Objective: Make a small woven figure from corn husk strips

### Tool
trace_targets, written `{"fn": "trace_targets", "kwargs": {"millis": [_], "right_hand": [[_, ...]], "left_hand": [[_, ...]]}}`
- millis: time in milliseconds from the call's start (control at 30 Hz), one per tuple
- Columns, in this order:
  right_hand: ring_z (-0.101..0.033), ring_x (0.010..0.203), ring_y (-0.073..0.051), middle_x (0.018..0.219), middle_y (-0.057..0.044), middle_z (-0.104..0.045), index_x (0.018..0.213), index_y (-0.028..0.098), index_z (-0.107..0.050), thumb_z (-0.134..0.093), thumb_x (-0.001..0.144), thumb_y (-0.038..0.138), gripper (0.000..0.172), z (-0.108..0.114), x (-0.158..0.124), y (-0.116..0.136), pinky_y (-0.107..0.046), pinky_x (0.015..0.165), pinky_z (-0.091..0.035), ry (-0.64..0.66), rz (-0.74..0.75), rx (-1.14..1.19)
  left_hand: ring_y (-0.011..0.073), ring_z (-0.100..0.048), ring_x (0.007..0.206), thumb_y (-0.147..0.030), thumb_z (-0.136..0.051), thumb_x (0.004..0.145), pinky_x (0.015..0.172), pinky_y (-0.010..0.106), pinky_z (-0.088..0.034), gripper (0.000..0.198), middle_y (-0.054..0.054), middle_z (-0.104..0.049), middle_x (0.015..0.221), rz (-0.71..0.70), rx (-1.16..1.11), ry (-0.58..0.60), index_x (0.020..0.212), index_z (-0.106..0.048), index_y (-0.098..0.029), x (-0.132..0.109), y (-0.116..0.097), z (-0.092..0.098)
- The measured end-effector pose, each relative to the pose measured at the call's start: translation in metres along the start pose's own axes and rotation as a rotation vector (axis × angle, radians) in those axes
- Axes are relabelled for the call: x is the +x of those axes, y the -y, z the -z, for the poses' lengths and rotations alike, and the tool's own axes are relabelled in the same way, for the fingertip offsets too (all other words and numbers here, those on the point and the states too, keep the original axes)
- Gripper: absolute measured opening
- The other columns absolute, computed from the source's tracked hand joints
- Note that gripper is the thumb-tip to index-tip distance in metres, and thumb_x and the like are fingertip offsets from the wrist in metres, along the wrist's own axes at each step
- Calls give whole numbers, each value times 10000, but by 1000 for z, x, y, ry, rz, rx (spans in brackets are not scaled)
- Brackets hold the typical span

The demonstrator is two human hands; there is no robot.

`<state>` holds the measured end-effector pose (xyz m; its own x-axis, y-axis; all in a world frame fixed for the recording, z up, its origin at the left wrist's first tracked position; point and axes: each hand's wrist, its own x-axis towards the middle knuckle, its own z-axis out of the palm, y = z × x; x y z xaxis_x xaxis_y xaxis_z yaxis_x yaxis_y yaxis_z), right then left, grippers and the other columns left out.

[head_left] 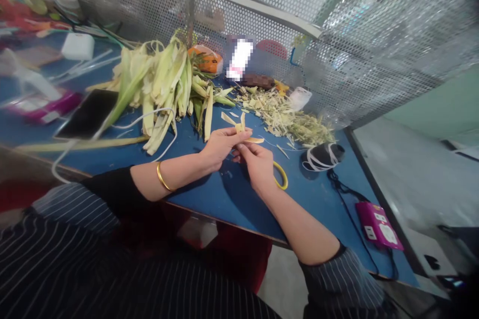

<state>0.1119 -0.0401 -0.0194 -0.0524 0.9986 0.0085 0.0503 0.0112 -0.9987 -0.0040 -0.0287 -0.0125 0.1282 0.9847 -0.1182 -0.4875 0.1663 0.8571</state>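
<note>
My left hand (220, 147) and my right hand (258, 164) meet over the blue table (209, 194), both pinched on a small folded strip of pale yellow leaf (247, 134). One end of the strip sticks out to the right of my fingers. A gold bangle (161, 177) sits on my left wrist. A yellow ring-shaped thing (281, 174) lies on the table just behind my right hand; I cannot tell what it is.
A heap of long green-yellow leaves (160, 84) lies at the back left, leaf trimmings (292, 119) at the back right. A dark phone (90, 114) with a white cable, a black spool (322, 157), a pink device (377, 224) and a perforated metal screen (337, 35) surround the work area.
</note>
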Motion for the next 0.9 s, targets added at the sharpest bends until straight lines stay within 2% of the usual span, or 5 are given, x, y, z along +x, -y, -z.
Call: {"fn": "trace_targets", "kwargs": {"millis": [167, 400, 500, 633, 900], "right_hand": [[-556, 467, -97, 594, -2, -659, 691, 162, -695, -783, 599, 345, 223, -4, -3, 1, -237, 498, -448, 11, -220, 336], [-528, 465, -90, 555, 10, -620, 681, 157, -666, -762, 621, 308, 188, -1, -1, 2, -228, 482, -429, -41, -216, 425], [-512, 493, -82, 575, 21, -609, 691, 166, -660, -734, 639, 265, 134, 0, -1, 2, -223, 500, -418, -26, -167, 447], [-424, 450, -61, 520, 42, -558, 592, 174, -618, -634, 682, 186, 92, -1, -7, 6, -222, 485, -349, 61, -38, 326], [-505, 486, -98, 528, 34, -560, 613, 180, -598, -615, 761, 290, 185, 6, -9, 14, -251, 549, -396, 214, 52, -151]], "left_hand": [[33, -392, 410, -333, -773, 704, 374, 207, -322, 300, -9, -589, 612, 6, 36, -7, 925, -706, -143, -2, 2, -3], [59, -509, 500, -244, -754, 715, 454, 214, -404, 373, 50, -692, 762, 43, 52, 155, 1063, -676, -134, -2, -7, -2], [92, -601, 652, -221, -712, 748, 568, 222, -470, 238, 91, -721, 887, 12, 102, 180, 962, -712, -118, 2, -12, 1], [121, -644, 792, -260, -686, 774, 711, 235, -497, 159, 117, -724, 979, -26, 161, 143, 785, -736, -109, 6, -16, 5], [138, -666, 779, -247, -696, 763, 735, 258, -497, 184, 85, -734, 827, 31, 112, 34, 894, -720, -119, 10, -23, 12]]}}
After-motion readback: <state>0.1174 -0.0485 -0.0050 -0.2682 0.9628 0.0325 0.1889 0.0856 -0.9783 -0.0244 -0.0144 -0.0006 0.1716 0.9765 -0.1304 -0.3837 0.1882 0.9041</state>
